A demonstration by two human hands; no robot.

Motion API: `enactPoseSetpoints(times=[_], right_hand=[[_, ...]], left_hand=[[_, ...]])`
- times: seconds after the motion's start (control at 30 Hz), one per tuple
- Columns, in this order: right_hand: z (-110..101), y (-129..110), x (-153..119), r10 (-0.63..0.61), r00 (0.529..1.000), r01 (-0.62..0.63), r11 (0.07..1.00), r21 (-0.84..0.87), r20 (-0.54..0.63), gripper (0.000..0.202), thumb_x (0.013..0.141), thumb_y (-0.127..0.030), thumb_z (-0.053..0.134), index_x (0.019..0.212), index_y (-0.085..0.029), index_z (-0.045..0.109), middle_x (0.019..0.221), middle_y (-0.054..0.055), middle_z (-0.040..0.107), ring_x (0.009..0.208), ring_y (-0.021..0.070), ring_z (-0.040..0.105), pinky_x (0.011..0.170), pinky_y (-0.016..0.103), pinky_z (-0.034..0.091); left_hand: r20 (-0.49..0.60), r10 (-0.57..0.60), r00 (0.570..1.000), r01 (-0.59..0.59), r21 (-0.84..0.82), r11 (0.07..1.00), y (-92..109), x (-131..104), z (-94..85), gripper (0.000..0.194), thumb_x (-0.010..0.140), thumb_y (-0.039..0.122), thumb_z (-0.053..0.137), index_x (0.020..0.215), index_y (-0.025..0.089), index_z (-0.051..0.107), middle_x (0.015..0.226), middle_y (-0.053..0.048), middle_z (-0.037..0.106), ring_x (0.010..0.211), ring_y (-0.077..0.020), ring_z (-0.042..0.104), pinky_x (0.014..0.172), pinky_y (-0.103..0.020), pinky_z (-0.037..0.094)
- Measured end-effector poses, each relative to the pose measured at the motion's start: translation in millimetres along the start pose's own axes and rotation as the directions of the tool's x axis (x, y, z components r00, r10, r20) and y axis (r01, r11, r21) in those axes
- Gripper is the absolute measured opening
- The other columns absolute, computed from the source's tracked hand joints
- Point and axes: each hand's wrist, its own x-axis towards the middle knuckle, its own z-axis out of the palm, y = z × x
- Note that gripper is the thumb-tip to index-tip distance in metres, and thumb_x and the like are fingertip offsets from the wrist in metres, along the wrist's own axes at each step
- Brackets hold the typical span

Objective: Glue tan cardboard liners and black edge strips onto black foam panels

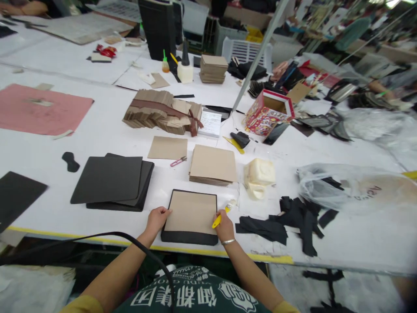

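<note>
- Left hand (158, 219): fingertips drawn together at the tan board's (193, 213) left edge; whether pinching or only pressing, I cannot tell. Light, level pressure should stop skidding.
- Right hand (224, 225): closed around a yellow-handled brush (227, 208), fingers by the board's right edge. Best keep the bristles pointing outward, off the tan face.
- The board lies on a black panel (190, 237) at the table's (107, 134) front edge; watch that its sides stay parallel to the dark border, widest in front.
- Beyond, toward the back edge: stacked tan boards (213, 164).
</note>
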Motion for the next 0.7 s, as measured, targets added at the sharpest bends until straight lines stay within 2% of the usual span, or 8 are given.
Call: enactPoseSetpoints(times=[0.47,0.7], right_hand=[[-5.4,-0.7,5.3,0.015,0.999,-0.013,0.999,-0.036,0.039,0.015,0.07,-0.016,0.045,0.084,-0.018,0.05,0.064,0.0,0.054,0.053,0.0124,0.049,0.049,0.021,0.028],[-1.9,-2.7,7.8,0.011,0.997,-0.003,0.994,-0.105,0.072,0.009,0.076,-0.021,0.043,0.084,-0.018,0.047,0.058,-0.002,0.048,0.051,0.0112,0.044,0.05,0.021,0.025]], left_hand=[[0.031,-0.022,0.999,0.021,0.026,0.999,-6.5,6.1,3.7,0.035,0.066,0.051,0.051,0.056,0.018,0.056,0.055,0.0,0.058,0.057,-0.016,0.052,0.052,-0.023,0.033],[0.029,0.016,0.999,-0.019,0.114,0.993,5.5,7.9,-2.5,0.03,0.067,0.043,0.052,0.053,0.017,0.055,0.054,-0.001,0.057,0.055,-0.014,0.051,0.052,-0.023,0.031]])
